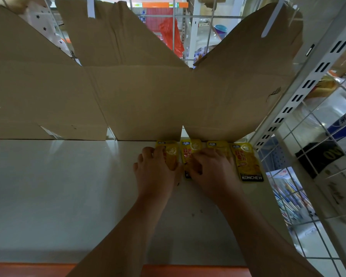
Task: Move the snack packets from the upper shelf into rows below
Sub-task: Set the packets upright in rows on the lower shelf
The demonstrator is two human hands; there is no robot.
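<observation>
Several yellow snack packets lie flat in a row at the back right of a white shelf (68, 196), against a cardboard backing (140, 92). The rightmost packet (248, 162) shows the word KONCHEW and lies untouched. My left hand (156, 172) presses on the leftmost packet (171, 154), fingers spread over it. My right hand (212, 168) lies over the two middle packets (188, 156), hiding most of them. Neither hand lifts a packet; both rest flat on them.
Flattened brown cardboard stands along the shelf's back. A white slotted upright (300, 96) and wire mesh panel (318, 196) close the right side, with goods behind it. An orange price strip (178, 270) runs along the shelf's front edge.
</observation>
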